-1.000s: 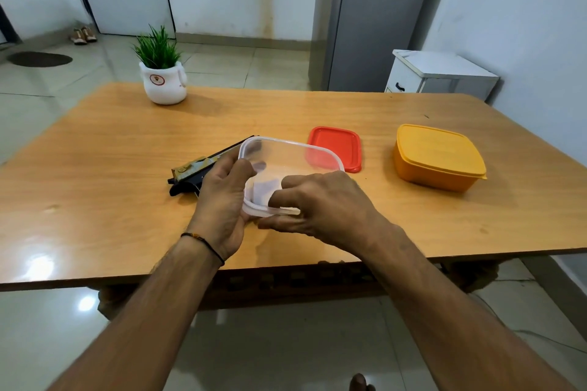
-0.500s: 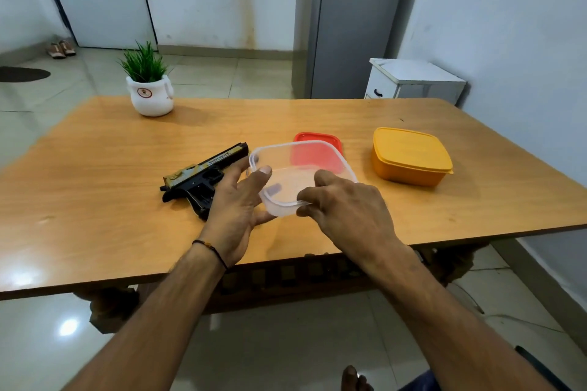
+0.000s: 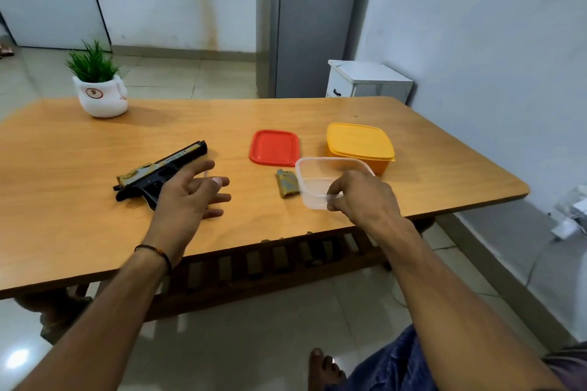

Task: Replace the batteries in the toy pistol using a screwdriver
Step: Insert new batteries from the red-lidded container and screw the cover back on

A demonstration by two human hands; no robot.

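At nine o'clock on the table [image 3: 63,225] lies the toy pistol [image 3: 160,170]; the left hand [image 3: 187,197] over its grip has fingers spread, holding nothing. At three o'clock the right hand [image 3: 363,197] pinches the clear container [image 3: 317,176] by its near rim.

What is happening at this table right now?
A person works at a wooden table. The right hand pinches the near rim of a clear container, which stands by a closed yellow box. The left hand is open, fingers spread, over the grip of the toy pistol lying flat. A small gold-green piece lies near the red lid.
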